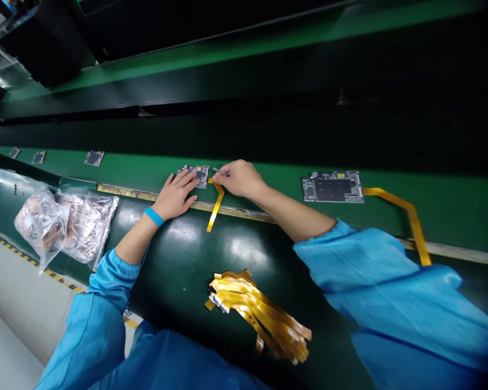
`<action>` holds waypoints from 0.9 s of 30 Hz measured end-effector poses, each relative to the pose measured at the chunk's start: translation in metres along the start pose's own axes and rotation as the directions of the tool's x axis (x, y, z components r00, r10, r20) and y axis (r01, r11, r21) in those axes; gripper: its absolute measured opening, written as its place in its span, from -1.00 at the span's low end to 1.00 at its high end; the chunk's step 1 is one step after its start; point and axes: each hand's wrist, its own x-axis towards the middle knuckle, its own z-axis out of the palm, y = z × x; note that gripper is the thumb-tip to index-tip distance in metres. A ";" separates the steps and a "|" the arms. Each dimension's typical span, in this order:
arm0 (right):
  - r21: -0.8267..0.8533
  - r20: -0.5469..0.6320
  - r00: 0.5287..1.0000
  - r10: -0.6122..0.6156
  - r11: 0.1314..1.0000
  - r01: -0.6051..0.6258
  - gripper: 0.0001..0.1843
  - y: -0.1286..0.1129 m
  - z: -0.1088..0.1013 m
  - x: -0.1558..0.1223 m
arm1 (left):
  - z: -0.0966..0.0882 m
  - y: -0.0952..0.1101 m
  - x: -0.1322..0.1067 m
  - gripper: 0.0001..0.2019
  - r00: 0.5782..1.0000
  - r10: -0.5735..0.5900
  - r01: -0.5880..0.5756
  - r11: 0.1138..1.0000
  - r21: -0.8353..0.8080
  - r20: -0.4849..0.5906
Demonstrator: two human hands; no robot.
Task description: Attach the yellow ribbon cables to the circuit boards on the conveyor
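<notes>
A small circuit board (198, 174) lies on the green conveyor belt (268, 179). My left hand (174, 195) rests flat beside it, fingertips touching its left edge. My right hand (238, 177) is closed on a thin grey tool (220, 172) just right of the board. A yellow flex cable (216, 206) runs from the board's right edge down over the belt's rim onto the dark table. Both arms wear blue sleeves; a blue band circles the left wrist.
A larger circuit board (332, 187) with its own yellow flex cable (410, 216) lies further right on the belt. A pile of yellow flex cables (260, 314) sits on the dark table. Clear bags of parts (65, 222) lie left. Small boards (94, 157) rest upstream.
</notes>
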 end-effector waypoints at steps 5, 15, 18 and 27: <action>0.015 0.001 1.000 -0.011 1.000 0.011 -0.79 0.005 -0.001 0.001 | 0.002 0.000 0.002 -0.43 1.000 0.004 -0.004 1.000 0.010 0.007; -0.061 0.083 0.996 0.028 0.998 -0.023 -0.82 -0.003 -0.014 0.003 | 0.002 0.003 0.004 -0.44 0.999 0.043 -0.043 0.999 -0.017 0.015; -0.096 0.096 0.995 0.034 0.995 -0.025 -0.84 -0.006 -0.018 0.004 | 0.005 0.003 0.005 -0.44 0.998 0.068 -0.068 0.997 -0.027 0.004; -0.123 0.085 0.996 0.027 0.992 -0.016 -0.83 0.000 -0.019 0.007 | 0.009 0.008 0.004 -0.44 0.995 0.100 -0.099 0.993 -0.064 0.024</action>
